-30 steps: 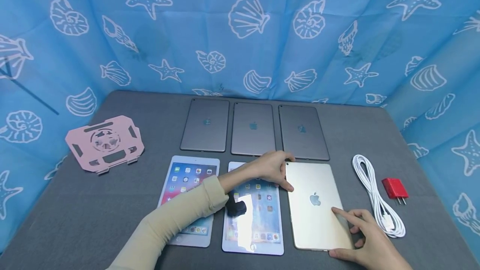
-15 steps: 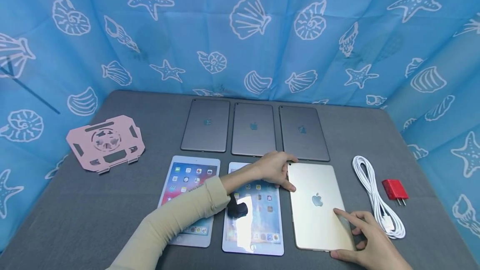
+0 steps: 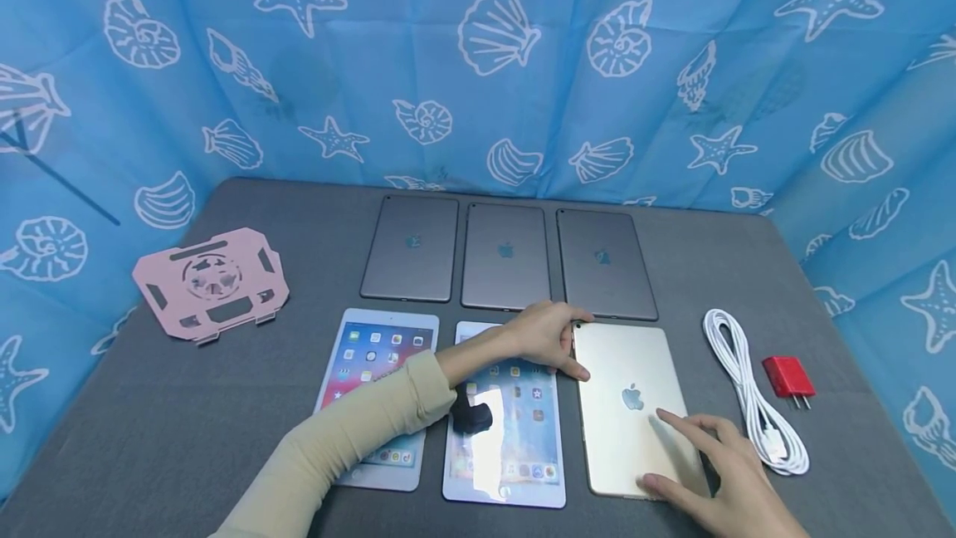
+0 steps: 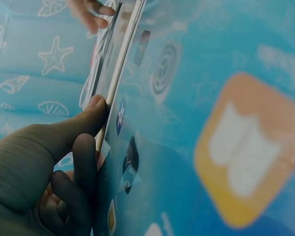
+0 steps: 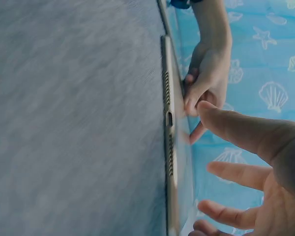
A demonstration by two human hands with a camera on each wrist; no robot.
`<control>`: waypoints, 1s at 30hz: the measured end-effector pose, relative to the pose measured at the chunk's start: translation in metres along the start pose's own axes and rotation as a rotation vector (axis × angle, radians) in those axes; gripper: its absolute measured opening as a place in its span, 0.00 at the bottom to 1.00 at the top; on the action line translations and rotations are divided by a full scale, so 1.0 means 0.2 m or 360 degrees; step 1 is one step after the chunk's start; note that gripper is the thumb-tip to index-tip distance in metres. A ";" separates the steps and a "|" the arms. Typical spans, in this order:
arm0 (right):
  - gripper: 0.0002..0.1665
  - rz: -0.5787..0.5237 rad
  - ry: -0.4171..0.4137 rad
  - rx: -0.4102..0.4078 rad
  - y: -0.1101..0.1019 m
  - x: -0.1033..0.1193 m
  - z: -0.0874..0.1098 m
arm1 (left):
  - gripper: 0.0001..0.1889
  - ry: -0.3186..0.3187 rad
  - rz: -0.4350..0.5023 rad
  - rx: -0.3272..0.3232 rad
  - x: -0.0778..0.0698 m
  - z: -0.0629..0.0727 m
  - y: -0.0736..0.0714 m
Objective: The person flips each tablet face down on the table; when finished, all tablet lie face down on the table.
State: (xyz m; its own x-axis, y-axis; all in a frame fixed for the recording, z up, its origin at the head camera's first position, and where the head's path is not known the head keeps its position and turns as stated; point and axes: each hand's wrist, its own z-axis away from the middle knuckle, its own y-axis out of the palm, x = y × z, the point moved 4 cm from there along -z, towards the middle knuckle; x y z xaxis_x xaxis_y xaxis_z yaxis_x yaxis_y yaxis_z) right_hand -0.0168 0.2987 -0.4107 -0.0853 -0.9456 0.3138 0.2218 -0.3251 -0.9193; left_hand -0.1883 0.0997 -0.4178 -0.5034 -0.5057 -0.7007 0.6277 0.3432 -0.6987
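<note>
A gold tablet lies back-up at the front right of the table. My left hand grips its upper left corner, thumb over the left edge and index finger at the top edge. In the left wrist view, the other fingers are curled beside the neighbouring lit tablet. My right hand hovers over the gold tablet's lower right part, fingers spread. In the right wrist view, its thumb stands off the edge with the charging port. Two white tablets lie screen-up to the left, one tablet under my left forearm, the other tablet farther left.
Behind lie three dark grey tablets in a row: left tablet, middle tablet, right tablet. A pink slotted stand plate is at the left. A coiled white cable and a red wall charger lie right.
Both hands and the gold tablet shifted slightly right, early on. My right hand has since lifted its thumb and fingertip off the tablet. My left hand stays at the corner.
</note>
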 end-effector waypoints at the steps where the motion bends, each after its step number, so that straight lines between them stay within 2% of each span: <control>1: 0.52 -0.0028 -0.0004 -0.0005 -0.01 0.01 0.00 | 0.44 0.0004 -0.0001 0.0003 0.00 0.00 0.00; 5: 0.50 -0.0140 -0.0022 -0.0011 -0.03 0.07 0.01 | 0.44 0.0053 0.0033 0.0032 0.00 0.01 -0.01; 9: 0.49 -0.0267 -0.0003 -0.0007 -0.03 0.13 0.01 | 0.44 0.0156 0.0044 0.0043 0.00 0.02 -0.02; 12: 0.47 -0.0353 -0.0054 -0.0088 -0.03 0.18 0.02 | 0.43 0.0251 0.0009 0.0028 -0.01 0.04 -0.02; 17: 0.43 -0.0442 -0.0231 -0.0265 -0.04 0.25 0.03 | 0.42 0.0360 -0.0056 0.0006 -0.05 0.12 -0.04; 22: 0.44 -0.0482 -0.0331 -0.0283 -0.03 0.30 0.03 | 0.44 0.0372 -0.0081 0.0034 -0.03 0.20 -0.11; 26: 0.45 -0.0520 -0.0391 -0.0267 -0.01 0.33 0.03 | 0.46 0.0353 -0.0099 0.0118 0.02 0.28 -0.17; 30: 0.48 -0.0529 -0.0324 -0.0102 0.03 0.36 0.03 | 0.47 0.0293 -0.0169 0.0177 0.08 0.35 -0.24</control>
State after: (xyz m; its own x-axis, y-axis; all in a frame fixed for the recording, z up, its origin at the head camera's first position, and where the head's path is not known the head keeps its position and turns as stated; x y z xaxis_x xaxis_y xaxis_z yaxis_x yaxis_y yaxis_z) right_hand -0.0166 0.2291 -0.3921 0.0533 -0.7733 0.6319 0.1529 -0.6190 -0.7704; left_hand -0.1852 0.0203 -0.3858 -0.6634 -0.3779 -0.6458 0.6220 0.2012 -0.7567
